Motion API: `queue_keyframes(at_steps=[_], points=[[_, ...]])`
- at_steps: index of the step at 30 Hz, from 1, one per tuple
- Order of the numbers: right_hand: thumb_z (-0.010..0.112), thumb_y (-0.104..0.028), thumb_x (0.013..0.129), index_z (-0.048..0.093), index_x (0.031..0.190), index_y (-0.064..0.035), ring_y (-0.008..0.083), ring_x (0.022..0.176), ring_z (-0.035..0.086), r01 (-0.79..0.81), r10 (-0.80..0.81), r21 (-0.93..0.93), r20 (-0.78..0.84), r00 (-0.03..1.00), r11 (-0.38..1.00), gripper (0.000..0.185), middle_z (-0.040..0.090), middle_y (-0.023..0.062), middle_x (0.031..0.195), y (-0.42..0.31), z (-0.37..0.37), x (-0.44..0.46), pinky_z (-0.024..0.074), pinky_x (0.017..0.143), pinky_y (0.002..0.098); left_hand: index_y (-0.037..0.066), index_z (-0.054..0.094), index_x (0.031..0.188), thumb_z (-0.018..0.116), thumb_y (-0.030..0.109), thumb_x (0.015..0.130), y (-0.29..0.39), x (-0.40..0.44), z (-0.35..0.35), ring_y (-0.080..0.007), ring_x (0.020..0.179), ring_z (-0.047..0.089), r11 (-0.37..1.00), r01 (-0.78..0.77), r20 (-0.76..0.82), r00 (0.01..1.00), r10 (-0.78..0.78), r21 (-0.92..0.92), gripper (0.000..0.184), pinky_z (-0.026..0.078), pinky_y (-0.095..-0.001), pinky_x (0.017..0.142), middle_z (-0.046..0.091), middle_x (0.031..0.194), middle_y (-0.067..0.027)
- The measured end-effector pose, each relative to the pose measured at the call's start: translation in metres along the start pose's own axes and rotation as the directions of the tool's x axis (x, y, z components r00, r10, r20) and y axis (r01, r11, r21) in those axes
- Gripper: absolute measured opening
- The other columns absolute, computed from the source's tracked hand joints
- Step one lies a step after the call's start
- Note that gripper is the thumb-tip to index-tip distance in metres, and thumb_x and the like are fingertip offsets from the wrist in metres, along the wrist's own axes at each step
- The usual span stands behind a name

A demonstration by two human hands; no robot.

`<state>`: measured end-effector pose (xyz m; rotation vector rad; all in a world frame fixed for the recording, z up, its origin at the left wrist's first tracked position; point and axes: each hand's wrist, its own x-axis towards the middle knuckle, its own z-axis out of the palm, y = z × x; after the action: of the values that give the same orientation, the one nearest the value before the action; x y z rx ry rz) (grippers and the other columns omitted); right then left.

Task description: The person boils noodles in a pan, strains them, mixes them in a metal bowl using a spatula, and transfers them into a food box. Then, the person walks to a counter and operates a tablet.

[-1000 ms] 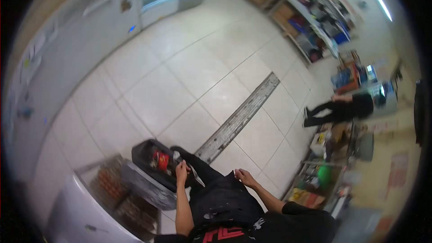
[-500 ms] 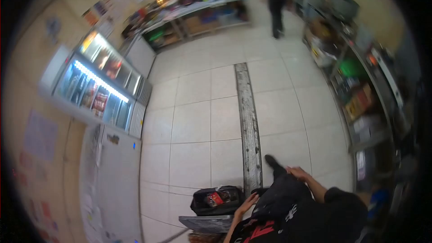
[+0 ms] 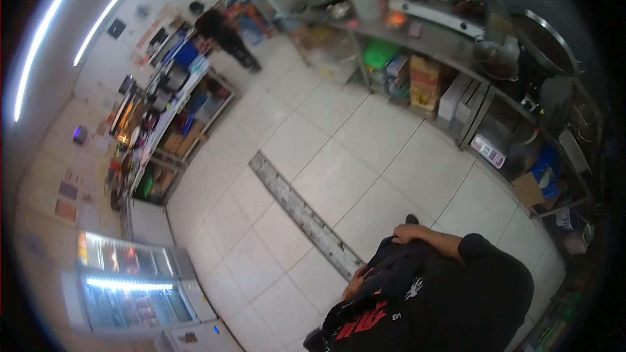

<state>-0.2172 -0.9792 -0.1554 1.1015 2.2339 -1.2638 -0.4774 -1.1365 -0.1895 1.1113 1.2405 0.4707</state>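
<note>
Dark cloth (image 3: 391, 264) hangs at the front of my body, below a black shirt (image 3: 450, 293) with red and white print. At its upper right edge, my right hand (image 3: 405, 233) is closed on the cloth with the fingers curled. My left hand (image 3: 356, 283) is at the opposite edge, its fingers bent against the same cloth and partly hidden by it. One dark shoe (image 3: 411, 220) shows just beyond my right hand. Whether the cloth is an apron or trousers I cannot tell.
A metal floor strip (image 3: 303, 212) crosses the white tiles (image 3: 411, 169). Shelving with a counter (image 3: 385, 29) lines the right, holding boxes, pots and a scale (image 3: 489, 150). Lit display fridges (image 3: 134, 300) stand at left, below a laden table (image 3: 166, 114). Another person (image 3: 225, 36) stands far back.
My view has swung to the right, and the right-hand shelving shows more fully. The black bin by my left hand has left view. Both hands stay at the dark cloth.
</note>
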Motion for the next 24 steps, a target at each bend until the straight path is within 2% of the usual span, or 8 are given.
queue_keyframes(at_steps=[1,8,10,12,14,17,21,24], points=[[0.050,-0.030,0.083,0.061,0.094,0.0036,0.0370,0.089,0.058,0.081,-0.075,0.069,-0.084,0.994,0.994,0.037,0.061,0.0229,0.093,0.028,-0.013,-0.002,0.0457,0.078,0.0419,-0.004,0.046,0.119,0.045,0.051,0.088,0.016,0.023,0.000,-0.0167,0.105,0.047,1.000,0.002,0.038,0.999,-0.003,0.005,0.063,0.035,-0.0273,0.092,0.054,0.111,-0.0147],[0.040,-0.030,0.088,0.060,0.093,0.0035,0.0372,0.090,0.058,0.082,0.063,0.355,-0.379,0.923,0.931,0.039,0.061,0.0236,0.091,0.140,-0.065,-0.031,0.0449,0.079,0.0429,-0.006,0.051,0.111,0.043,0.051,0.089,0.116,0.179,-0.005,-0.0153,0.098,0.049,0.995,-0.035,0.242,0.970,0.011,0.094,0.062,0.038,-0.0266,0.087,0.057,0.100,-0.0143],[0.039,-0.030,0.088,0.061,0.092,0.0034,0.0372,0.090,0.058,-0.003,0.167,0.397,-0.380,0.910,0.918,0.040,0.061,0.0239,0.091,0.148,-0.085,-0.041,0.0448,0.079,0.0428,-0.006,0.052,0.109,0.043,0.051,0.089,0.126,0.222,0.003,-0.0149,0.095,0.050,0.981,-0.036,0.176,0.984,0.002,0.190,0.062,0.039,-0.0263,0.086,0.058,0.097,-0.0142],[0.039,-0.031,0.089,0.061,0.092,0.0033,0.0373,0.090,0.058,-0.068,0.254,0.443,-0.377,0.891,0.894,0.041,0.061,0.0242,0.091,0.154,-0.109,-0.035,0.0446,0.080,0.0428,-0.008,0.055,0.092,0.044,0.046,0.090,0.112,0.260,0.010,-0.0123,0.083,0.049,0.947,-0.024,0.065,0.998,0.003,0.321,0.056,0.041,-0.0256,0.076,0.057,0.079,-0.0110],[0.040,-0.033,0.088,0.060,0.096,0.0021,0.0372,0.094,0.057,-0.122,0.265,0.477,-0.244,0.933,0.871,0.041,0.060,0.0235,0.095,0.169,-0.133,-0.021,0.0445,0.080,0.0435,-0.006,0.054,0.095,0.048,0.037,0.091,0.114,0.287,0.006,-0.0113,0.081,0.049,0.993,-0.082,-0.012,0.996,0.083,0.088,0.044,0.042,-0.0256,0.075,0.057,0.075,-0.0107],[0.040,-0.034,0.088,0.060,0.095,0.0010,0.0368,0.093,0.057,0.021,0.129,0.415,-0.331,0.935,0.910,0.041,0.061,0.0226,0.094,0.217,-0.135,0.022,0.0449,0.079,0.0441,-0.002,0.053,0.108,0.049,0.032,0.091,0.127,0.320,-0.021,-0.0115,0.084,0.051,0.991,-0.082,0.121,0.990,0.070,0.103,0.038,0.043,-0.0269,0.075,0.059,0.081,-0.0094],[0.047,-0.030,0.084,0.058,0.093,-0.0001,0.0357,0.086,0.060,-0.064,0.315,0.525,-0.405,0.858,0.849,0.033,0.062,0.0215,0.085,0.253,-0.182,0.037,0.0468,0.075,0.0421,0.004,0.047,0.120,0.049,0.033,0.091,0.181,0.354,-0.058,-0.0129,0.090,0.051,0.955,-0.285,0.135,0.946,0.294,-0.080,0.040,0.043,-0.0273,0.075,0.058,0.093,-0.0084],[0.056,-0.022,0.076,0.057,0.086,-0.0015,0.0259,0.079,0.061,-0.117,0.490,0.691,-0.373,0.788,0.713,0.023,0.063,0.0175,0.082,0.282,-0.227,0.048,0.0483,0.070,0.0343,0.006,0.042,0.124,0.051,0.027,0.090,0.129,0.405,-0.120,-0.0188,0.098,0.053,0.997,0.071,-0.176,0.982,-0.065,0.030,0.042,0.045,-0.0296,0.076,0.053,0.109,-0.0098]])
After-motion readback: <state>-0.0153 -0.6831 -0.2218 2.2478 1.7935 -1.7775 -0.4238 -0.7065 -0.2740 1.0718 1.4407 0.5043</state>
